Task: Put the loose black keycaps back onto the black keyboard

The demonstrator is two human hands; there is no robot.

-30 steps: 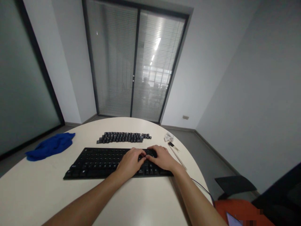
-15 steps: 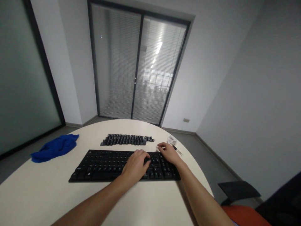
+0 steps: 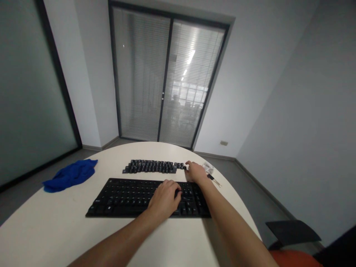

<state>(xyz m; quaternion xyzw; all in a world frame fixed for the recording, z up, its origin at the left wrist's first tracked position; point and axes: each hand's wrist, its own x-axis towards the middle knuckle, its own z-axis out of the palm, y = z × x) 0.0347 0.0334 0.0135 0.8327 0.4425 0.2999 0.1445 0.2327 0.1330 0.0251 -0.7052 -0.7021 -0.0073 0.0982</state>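
My left hand [image 3: 165,197] rests on the black keyboard [image 3: 125,198], right of its middle, its fingers bent over the keys and the thumb apart. It holds nothing that I can see. My right hand [image 3: 196,172] is beyond the keyboard's far edge, at the right end of a block of loose black keycaps [image 3: 151,166]. Its index finger and thumb are apart, close to the last small keycap [image 3: 184,168]; whether they touch it is too small to tell. My forearm and hands cover part of the keyboard's right side.
A blue cloth [image 3: 71,175] lies crumpled on the left of the round white table [image 3: 55,230]. Crumpled clear plastic [image 3: 208,168] and a small dark-ended tool [image 3: 214,180] are beside my right wrist. A chair [image 3: 293,231] stands at lower right.
My right hand has moved away from the keyboard's top right, forward to the end of the loose keycaps. My left hand stays on the keyboard. The view has shifted slightly.
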